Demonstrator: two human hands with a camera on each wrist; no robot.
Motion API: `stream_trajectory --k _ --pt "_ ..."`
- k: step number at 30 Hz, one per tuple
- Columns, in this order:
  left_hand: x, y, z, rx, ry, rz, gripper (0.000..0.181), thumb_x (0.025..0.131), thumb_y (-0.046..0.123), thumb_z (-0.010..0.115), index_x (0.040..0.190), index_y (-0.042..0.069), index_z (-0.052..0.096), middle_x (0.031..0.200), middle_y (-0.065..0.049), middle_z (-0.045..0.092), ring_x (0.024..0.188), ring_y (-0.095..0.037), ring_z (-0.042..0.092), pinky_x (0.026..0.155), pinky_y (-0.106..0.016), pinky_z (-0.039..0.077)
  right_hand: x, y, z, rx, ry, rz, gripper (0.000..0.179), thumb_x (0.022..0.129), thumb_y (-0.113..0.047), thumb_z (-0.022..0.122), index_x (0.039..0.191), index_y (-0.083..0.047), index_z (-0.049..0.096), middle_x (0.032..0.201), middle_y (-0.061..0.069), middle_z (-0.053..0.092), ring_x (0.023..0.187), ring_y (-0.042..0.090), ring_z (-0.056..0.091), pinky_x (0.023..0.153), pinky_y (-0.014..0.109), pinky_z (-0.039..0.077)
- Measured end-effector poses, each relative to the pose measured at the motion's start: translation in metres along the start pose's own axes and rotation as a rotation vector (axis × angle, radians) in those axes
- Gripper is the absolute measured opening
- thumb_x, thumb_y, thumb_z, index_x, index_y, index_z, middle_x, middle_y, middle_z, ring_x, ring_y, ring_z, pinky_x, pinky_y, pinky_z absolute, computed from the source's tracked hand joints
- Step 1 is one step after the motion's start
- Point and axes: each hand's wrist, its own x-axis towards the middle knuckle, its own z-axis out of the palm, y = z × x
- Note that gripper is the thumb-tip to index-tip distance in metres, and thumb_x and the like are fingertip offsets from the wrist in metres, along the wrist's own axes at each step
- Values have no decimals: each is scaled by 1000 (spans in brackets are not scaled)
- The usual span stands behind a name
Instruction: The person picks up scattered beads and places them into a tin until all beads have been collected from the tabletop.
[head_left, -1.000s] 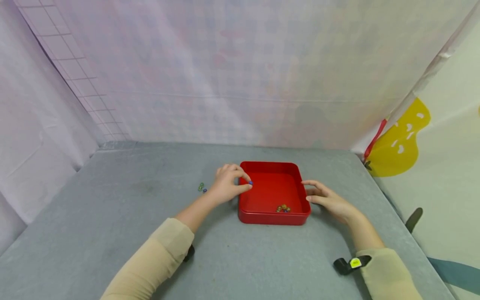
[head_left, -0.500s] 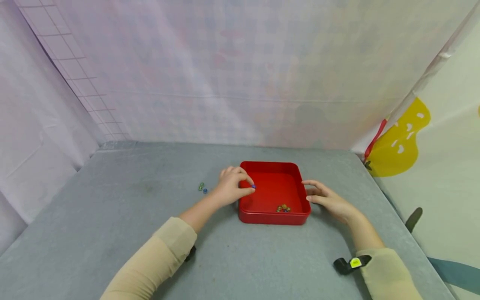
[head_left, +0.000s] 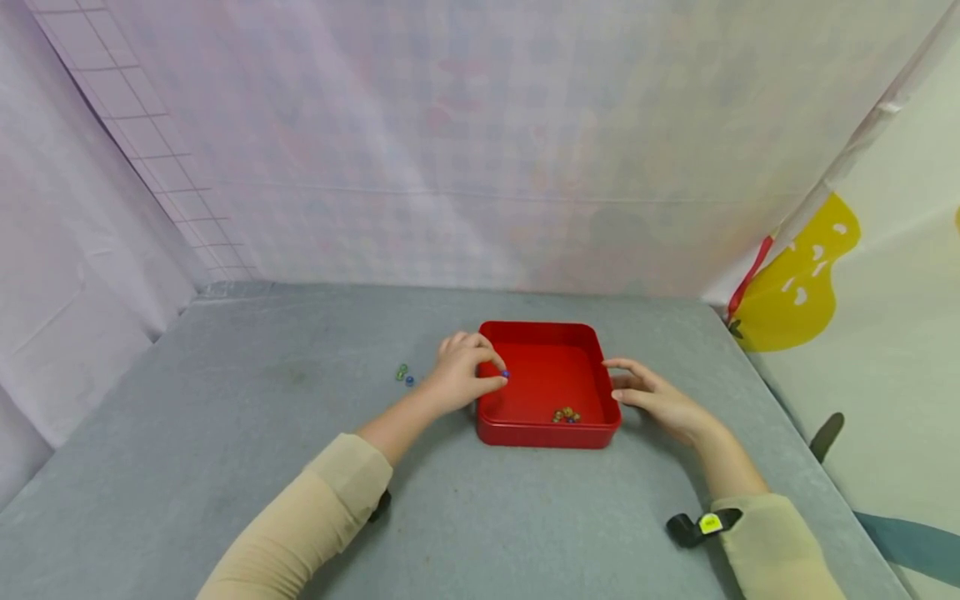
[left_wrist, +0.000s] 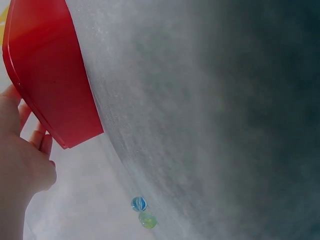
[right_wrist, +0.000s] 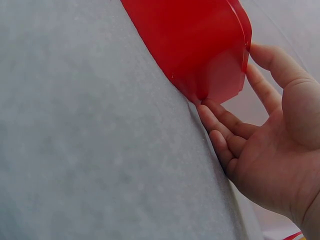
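Observation:
Over the left rim of a square red tin (head_left: pixel 545 435), my left hand (head_left: pixel 459 379) pinches a small blue marble (head_left: pixel 505 374) between thumb and fingers. In the left wrist view the tin hides that marble. My right hand (head_left: pixel 663 404) rests its fingertips against the tin's right wall; the right wrist view shows the thumb side at the rim and other fingers low on the red wall (right_wrist: pixel 200 55). Several yellowish and blue marbles (head_left: pixel 567 415) lie inside, by the tin's near right corner. To the left, on the table, are green marbles (head_left: pixel 402 372) and a blue marble (head_left: pixel 409 381).
The grey table (head_left: pixel 225 433) spreads out around the tin. A pale cloth backdrop (head_left: pixel 465 167) hangs behind it. At the right, a printed cloth (head_left: pixel 885 333) lines the table's edge. Black wrist cameras (head_left: pixel 684 531) are strapped on both forearms.
My left hand has moved slightly right and nearer with the blue marble, then stays almost still above the tin. The right hand and the tin have not visibly moved.

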Motion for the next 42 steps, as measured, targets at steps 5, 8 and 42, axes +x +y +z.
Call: stream_trajectory --k 5,8,42 --pt "0 0 0 -7 -16 -13 11 87 26 73 95 19 73 105 3 53 105 -17 42 99 -43 24 -1 -1 0 -4 4 3 56 97 -21 56 145 -7 32 139 28 40 127 41 36 102 63 24" --pt "0 1 0 -10 -19 -13 13 87 26 72 97 18 73 106 2 53 105 -17 42 99 -43 24 -1 -1 -1 -4 4 3 55 97 -21 56 145 -7 32 139 28 40 127 41 36 102 63 24" --pt "-6 -1 -11 -104 -8 -39 22 87 25 72 104 11 72 111 -2 55 111 -21 42 102 -46 23 2 4 0 -10 10 14 56 96 -25 58 144 -10 34 140 26 40 126 40 36 102 61 26"
